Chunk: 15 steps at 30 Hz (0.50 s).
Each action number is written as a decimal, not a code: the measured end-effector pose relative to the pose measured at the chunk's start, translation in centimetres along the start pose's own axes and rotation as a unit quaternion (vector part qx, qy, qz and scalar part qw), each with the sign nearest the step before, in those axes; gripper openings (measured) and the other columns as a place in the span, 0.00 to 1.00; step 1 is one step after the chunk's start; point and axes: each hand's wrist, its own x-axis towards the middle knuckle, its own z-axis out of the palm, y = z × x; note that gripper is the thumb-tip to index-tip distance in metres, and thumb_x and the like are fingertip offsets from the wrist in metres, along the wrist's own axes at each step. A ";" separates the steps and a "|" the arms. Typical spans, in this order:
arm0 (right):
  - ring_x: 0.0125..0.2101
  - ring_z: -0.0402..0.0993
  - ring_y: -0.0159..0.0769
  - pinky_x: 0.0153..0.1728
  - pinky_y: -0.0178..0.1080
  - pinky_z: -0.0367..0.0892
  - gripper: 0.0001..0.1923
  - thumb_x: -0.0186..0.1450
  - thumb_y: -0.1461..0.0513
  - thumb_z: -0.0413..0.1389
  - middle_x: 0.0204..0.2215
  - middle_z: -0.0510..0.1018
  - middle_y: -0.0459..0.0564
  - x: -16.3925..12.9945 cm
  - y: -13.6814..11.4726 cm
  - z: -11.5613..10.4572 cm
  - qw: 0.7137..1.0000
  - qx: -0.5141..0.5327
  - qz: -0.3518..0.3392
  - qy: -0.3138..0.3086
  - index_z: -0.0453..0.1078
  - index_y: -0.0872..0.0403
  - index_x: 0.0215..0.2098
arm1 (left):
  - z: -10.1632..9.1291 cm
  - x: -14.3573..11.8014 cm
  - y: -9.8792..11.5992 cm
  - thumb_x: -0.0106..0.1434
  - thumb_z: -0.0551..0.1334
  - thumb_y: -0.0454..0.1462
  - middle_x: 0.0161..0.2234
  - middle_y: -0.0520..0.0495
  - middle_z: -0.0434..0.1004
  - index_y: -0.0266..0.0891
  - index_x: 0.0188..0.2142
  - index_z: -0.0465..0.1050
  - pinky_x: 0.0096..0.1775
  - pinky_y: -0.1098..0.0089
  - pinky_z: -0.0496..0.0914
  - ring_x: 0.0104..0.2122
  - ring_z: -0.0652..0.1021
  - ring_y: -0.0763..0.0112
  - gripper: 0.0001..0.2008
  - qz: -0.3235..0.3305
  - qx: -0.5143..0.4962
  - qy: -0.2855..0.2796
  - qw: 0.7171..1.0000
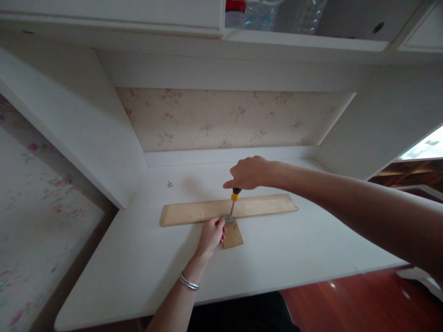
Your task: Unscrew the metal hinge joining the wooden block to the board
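My right hand (252, 172) is wrapped round the handle of a black-and-yellow screwdriver (235, 197), which stands nearly upright. Its tip reaches down to a small metal hinge (227, 218) lying where two pieces of wood meet. One is a long wooden board (266, 205) running left to right; the other is a short wooden piece (234, 236) on its near side. With thumb and fingers pinched, my left hand (212, 234) grips the left edge of the hinge, partly covering it and the short piece.
The boards lie on a white desk (277, 258) with side panels. A small cluster of dark bits (170, 184) sits at the back left. Overhead, a shelf (304, 40) holds clear plastic bottles (261, 16). Below the front edge is a red-brown floor (328, 304).
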 end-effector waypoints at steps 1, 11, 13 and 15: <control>0.37 0.71 0.53 0.32 0.47 0.63 0.28 0.61 0.44 0.44 0.38 0.74 0.63 0.0 0.1 0.1 1.000 0.002 -0.020 0.006 0.72 0.55 0.43 | 0.0 0.0 0.0 0.60 0.53 0.43 0.23 0.50 0.68 0.34 0.29 0.68 0.14 0.79 0.59 0.16 0.68 0.78 0.14 -0.001 0.001 0.000 1.000; 0.39 0.71 0.54 0.34 0.48 0.63 0.32 0.60 0.41 0.43 0.38 0.74 0.65 -0.2 0.1 0.3 1.000 -0.003 0.002 0.020 0.71 0.57 0.43 | 0.0 0.0 0.0 0.60 0.53 0.42 0.22 0.51 0.67 0.34 0.28 0.68 0.14 0.78 0.59 0.15 0.68 0.78 0.13 0.001 0.009 0.002 1.000; 0.39 0.71 0.51 0.33 0.46 0.63 0.26 0.62 0.46 0.44 0.39 0.74 0.63 -0.2 0.3 0.3 0.999 -0.003 -0.030 0.027 0.70 0.55 0.45 | 0.0 0.0 0.0 0.60 0.54 0.43 0.22 0.51 0.68 0.34 0.28 0.68 0.14 0.78 0.59 0.16 0.68 0.78 0.13 0.002 0.009 0.006 1.000; 0.38 0.72 0.47 0.32 0.42 0.63 0.25 0.59 0.50 0.51 0.41 0.74 0.58 -0.1 0.6 0.5 0.995 0.016 -0.095 0.038 0.65 0.51 0.51 | 0.0 0.0 0.0 0.60 0.54 0.43 0.22 0.51 0.68 0.34 0.28 0.68 0.14 0.78 0.59 0.16 0.68 0.78 0.13 0.003 0.010 0.007 1.000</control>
